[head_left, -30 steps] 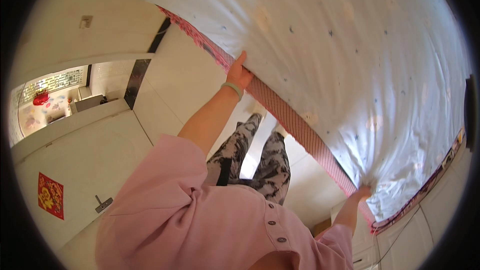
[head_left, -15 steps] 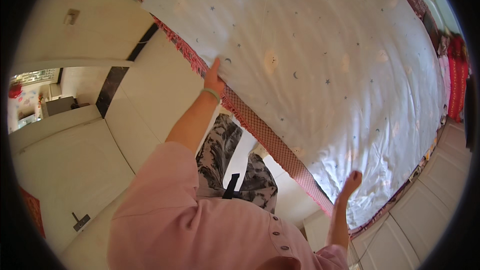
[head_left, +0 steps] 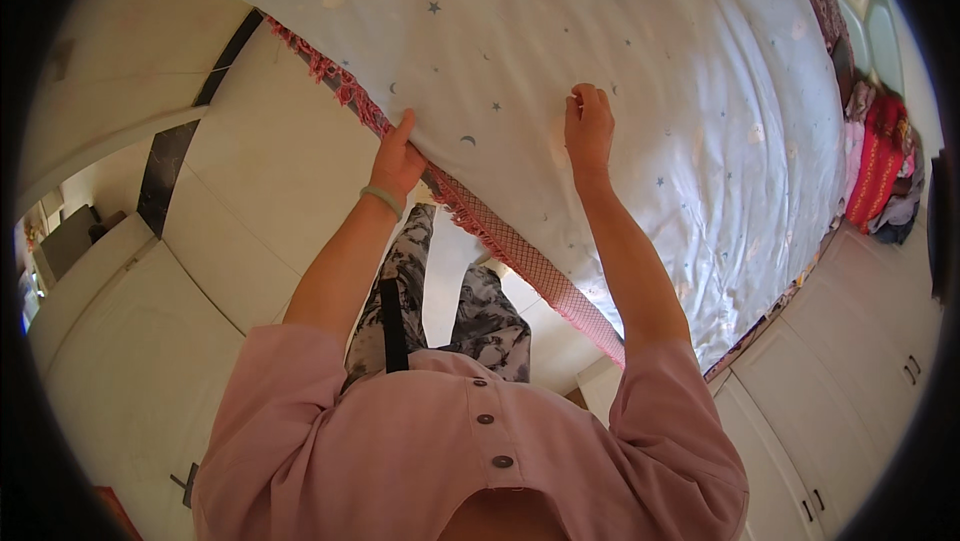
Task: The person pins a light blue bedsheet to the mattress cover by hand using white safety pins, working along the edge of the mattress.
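Observation:
A pale blue bed sheet printed with stars, moons and faint animal faces covers the bed. Along its near left edge my left hand grips the border, thumb on top and the fingers hidden underneath. My right hand is over the middle of the sheet, its fingers curled in, and nothing shows in them. Beneath the sheet's edge a reddish checked cover with pink fringe sticks out. Wrinkles gather in the sheet toward the lower right.
Folded red and pink textiles are piled at the far right. White cabinets run along the right side. A white door stands at left, beside the pale tiled floor. My legs are close to the bed's edge.
My right hand has moved from the sheet's lower right corner up and left to its middle. The left hand keeps its hold on the edge. The view has shifted somewhat.

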Tool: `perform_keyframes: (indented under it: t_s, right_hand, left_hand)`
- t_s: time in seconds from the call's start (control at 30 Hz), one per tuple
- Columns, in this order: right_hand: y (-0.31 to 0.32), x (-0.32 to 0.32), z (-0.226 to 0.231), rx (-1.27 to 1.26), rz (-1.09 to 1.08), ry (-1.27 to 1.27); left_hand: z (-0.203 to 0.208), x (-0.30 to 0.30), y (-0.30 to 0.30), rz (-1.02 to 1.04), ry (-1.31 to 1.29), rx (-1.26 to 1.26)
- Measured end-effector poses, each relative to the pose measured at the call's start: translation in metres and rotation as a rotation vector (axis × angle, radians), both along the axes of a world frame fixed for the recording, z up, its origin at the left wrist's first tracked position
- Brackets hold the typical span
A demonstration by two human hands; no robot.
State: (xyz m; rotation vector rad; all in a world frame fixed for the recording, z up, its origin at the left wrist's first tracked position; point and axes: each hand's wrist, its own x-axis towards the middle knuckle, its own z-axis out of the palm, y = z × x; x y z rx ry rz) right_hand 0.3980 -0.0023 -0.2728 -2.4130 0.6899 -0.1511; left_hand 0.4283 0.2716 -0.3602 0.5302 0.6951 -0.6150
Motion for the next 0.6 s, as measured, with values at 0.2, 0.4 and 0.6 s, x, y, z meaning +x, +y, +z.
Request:
perform_keyframes:
  t_s: [0.2,0.4,0.6]
  right_hand:
    - [-0.013,0.007,-0.047,-0.147,-0.074,0.203]
    - [-0.026,-0.01,-0.051,-0.046,-0.094,0.299]
    - [-0.021,-0.054,0.02,0.076,-0.036,-0.052]
  left_hand:
    - [0.006,-0.011,0.005,-0.078,0.009,-0.043]
    - [0.006,-0.04,-0.004,-0.255,0.063,-0.035]
    - [0.007,-0.083,-0.035,-0.353,0.11,-0.127]
